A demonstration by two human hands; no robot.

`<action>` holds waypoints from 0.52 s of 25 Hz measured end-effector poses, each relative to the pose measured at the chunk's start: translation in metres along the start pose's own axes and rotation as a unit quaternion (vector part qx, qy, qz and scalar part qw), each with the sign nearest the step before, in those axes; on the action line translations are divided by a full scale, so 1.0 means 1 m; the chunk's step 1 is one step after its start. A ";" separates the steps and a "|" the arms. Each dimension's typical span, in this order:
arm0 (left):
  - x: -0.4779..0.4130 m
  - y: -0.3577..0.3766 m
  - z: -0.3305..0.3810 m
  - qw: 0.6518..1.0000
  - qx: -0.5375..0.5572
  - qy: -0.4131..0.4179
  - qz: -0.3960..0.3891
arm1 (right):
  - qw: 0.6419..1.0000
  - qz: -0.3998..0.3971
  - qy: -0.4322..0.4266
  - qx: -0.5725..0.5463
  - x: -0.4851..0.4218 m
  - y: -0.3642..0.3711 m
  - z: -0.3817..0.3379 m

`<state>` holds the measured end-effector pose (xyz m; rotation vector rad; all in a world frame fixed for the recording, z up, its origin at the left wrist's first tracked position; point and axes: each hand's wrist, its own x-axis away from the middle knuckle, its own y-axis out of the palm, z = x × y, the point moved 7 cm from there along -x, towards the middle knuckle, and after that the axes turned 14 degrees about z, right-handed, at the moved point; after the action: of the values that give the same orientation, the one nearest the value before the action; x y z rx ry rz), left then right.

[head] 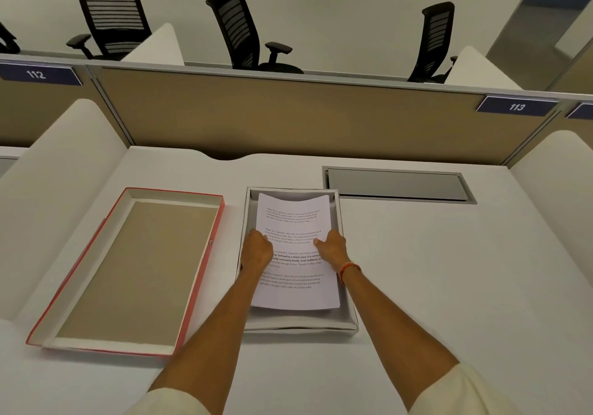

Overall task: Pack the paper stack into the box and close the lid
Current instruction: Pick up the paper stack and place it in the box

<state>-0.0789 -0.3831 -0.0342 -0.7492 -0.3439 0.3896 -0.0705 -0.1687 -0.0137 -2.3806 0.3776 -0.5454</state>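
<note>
So the white stack of printed paper sheets (293,251) is sitting over the open shallow grey cardboard box (348,302) in the middle of the desk, its far end curling up against the box's far wall, so it doesn't look fully settled flat yet. Both hands have it by the long edges around the middle: the left hand (256,249) is curled shut on the left edge, the right hand (332,247) is closed on the right edge with the thumb lying on top of the page. Loose sheets like that are light but floppy, and I'd guess they slide off each other easily, so holding both sides at mid-length and keeping them squeezed together seems like the sane way to go; grab one corner and the whole thing probably fans out. The lid, a red-edged cardboard tray with a brown inside (134,270), lies upside down just left of the box, not touching it. Everything's on a white desk (449,270) with a grey metal cable hatch (398,185) behind the box, to its right.
</note>
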 end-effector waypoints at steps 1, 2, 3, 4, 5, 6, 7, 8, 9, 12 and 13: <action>-0.001 0.001 0.001 1.000 -0.006 -0.001 -0.007 | 1.000 -0.001 -0.002 0.003 -0.001 0.000 0.000; -0.002 0.002 0.002 1.000 -0.009 -0.002 -0.015 | 1.000 -0.003 -0.004 0.008 -0.001 0.000 0.000; -0.003 0.004 0.002 1.000 -0.010 -0.005 -0.023 | 1.000 -0.006 -0.003 0.014 -0.002 0.000 0.000; -0.004 0.005 0.002 0.999 -0.010 -0.009 -0.030 | 1.000 -0.008 -0.001 0.019 -0.003 0.000 0.000; -0.004 0.006 0.001 0.999 -0.011 -0.014 -0.036 | 1.000 -0.010 0.000 0.024 -0.005 0.000 0.001; -0.004 0.006 0.001 0.999 -0.013 -0.017 -0.040 | 0.999 -0.013 0.000 0.031 -0.005 -0.001 0.001; -0.003 0.006 0.001 0.999 -0.016 -0.019 -0.044 | 0.999 -0.013 -0.002 0.038 -0.007 0.000 0.002; -0.002 0.006 0.002 0.999 -0.021 -0.018 -0.046 | 0.999 -0.013 -0.004 0.044 -0.007 0.000 0.002; -0.002 0.005 0.002 0.999 -0.025 -0.017 -0.045 | 0.999 -0.010 -0.006 0.048 -0.008 0.000 0.002; -0.001 0.003 0.003 0.999 -0.031 -0.014 -0.033 | 0.998 0.009 -0.015 0.054 -0.008 -0.001 -0.001; -0.001 0.002 0.005 0.999 -0.030 -0.013 -0.030 | 0.998 0.020 -0.017 0.054 -0.010 -0.002 -0.002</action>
<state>-0.0821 -0.3795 -0.0326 -0.7914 -0.4022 0.3345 -0.0794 -0.1641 -0.0138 -2.2707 0.3701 -0.4939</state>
